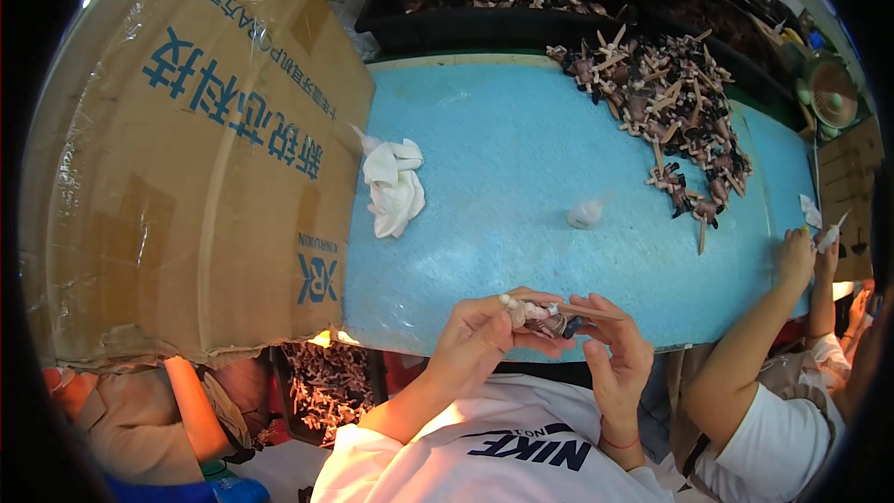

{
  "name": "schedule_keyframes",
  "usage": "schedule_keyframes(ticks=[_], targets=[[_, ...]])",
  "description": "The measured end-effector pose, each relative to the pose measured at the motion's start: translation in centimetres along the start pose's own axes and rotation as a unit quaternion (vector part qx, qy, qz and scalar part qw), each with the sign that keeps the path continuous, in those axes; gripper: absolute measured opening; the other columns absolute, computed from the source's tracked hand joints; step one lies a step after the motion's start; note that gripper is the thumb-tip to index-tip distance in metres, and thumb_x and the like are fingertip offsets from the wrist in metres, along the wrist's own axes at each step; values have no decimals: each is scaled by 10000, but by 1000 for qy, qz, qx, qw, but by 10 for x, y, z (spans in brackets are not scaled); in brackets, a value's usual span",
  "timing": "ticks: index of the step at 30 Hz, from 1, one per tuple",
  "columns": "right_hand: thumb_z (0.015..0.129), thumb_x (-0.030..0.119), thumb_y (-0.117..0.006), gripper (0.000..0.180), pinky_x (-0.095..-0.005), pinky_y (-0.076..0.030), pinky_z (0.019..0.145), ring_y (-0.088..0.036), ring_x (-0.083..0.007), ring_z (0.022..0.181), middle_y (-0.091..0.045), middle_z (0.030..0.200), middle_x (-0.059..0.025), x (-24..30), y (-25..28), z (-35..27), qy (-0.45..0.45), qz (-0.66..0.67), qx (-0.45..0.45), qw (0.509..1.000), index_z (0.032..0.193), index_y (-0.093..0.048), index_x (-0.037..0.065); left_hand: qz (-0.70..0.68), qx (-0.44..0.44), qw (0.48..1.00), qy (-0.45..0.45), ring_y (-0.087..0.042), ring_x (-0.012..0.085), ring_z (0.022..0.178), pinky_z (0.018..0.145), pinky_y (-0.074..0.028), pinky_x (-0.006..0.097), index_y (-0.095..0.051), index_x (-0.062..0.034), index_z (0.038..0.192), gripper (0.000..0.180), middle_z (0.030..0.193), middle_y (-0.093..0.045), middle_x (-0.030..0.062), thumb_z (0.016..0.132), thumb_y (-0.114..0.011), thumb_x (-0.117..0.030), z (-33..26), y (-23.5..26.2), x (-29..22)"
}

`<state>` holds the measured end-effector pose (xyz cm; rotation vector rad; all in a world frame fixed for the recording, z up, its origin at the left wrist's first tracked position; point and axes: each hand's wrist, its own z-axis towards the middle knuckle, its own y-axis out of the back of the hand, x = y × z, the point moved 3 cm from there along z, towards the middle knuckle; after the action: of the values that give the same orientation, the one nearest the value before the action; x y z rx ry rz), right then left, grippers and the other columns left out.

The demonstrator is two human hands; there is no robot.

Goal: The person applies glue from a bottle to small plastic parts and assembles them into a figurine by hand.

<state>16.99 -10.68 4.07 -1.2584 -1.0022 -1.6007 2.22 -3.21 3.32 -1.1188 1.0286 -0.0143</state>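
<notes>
Close in front of my shirt, above the near edge of the blue table (484,149), a small doll-like figurine (540,319) lies across my fingers. It has pale limbs, a brown body, a dark end and a long thin tan piece sticking out to the right. My left hand (477,331) is closed on its pale end, thumb in front. At the other end my right hand (616,345) has its curled fingers against the tan piece, with the thumb standing lower. Some fingertips are hidden behind the figurine.
A tall cardboard box (205,158) stands at the left. Crumpled white cloth (395,188) and a small whitish lump (585,214) lie on the table. Similar figurines (661,102) are heaped at the back right, before black bins (447,28). A co-worker's arm (754,335) reaches in at right.
</notes>
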Motion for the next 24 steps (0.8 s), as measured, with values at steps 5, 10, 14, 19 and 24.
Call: schedule_keyframes(ticks=[5,10,14,19,24], targets=[[792,27,-589,368,-315,-502,768,-617,-227,883,-604,1043,-186,-2,7,-1,-5,-3,-14,1000,1143,-511,-53,-37,6,999,11,-534,432,997,743,-508,552,-589,6,1025,399,1187,-489,209,888,-478,-352,3,-1,2],[788,13,-584,357,-305,-504,746,-632,-222,829,-612,1026,-185,-4,15,-3,-24,8,-29,999,1133,-519,-49,-22,-18,999,38,-563,398,971,717,-518,541,-552,-34,1031,372,1173,-498,204,907,-437,-365,9,-1,-2],[784,-2,-575,353,-302,-507,730,-638,-222,804,-618,1009,-186,-9,24,-5,-12,3,-32,999,1129,-520,-51,-39,-92,991,90,-625,326,844,655,-535,402,-465,-5,1120,488,1073,-544,132,931,-329,-434,31,15,-16],[785,-11,-566,338,-294,-508,693,-643,-215,758,-630,973,-186,-11,36,-7,7,-35,-37,999,1119,-529,-46,14,-148,988,36,-579,300,960,669,-531,400,-470,-89,1116,376,1106,-501,76,941,-337,-394,82,30,-47],[783,-12,-567,312,-289,-506,678,-644,-211,743,-635,959,-178,-16,45,-13,8,-40,-45,998,1093,-547,-42,16,-204,979,-5,-531,291,1042,728,-517,407,-483,-94,1110,345,1098,-504,94,928,-398,-373,154,45,-72]])
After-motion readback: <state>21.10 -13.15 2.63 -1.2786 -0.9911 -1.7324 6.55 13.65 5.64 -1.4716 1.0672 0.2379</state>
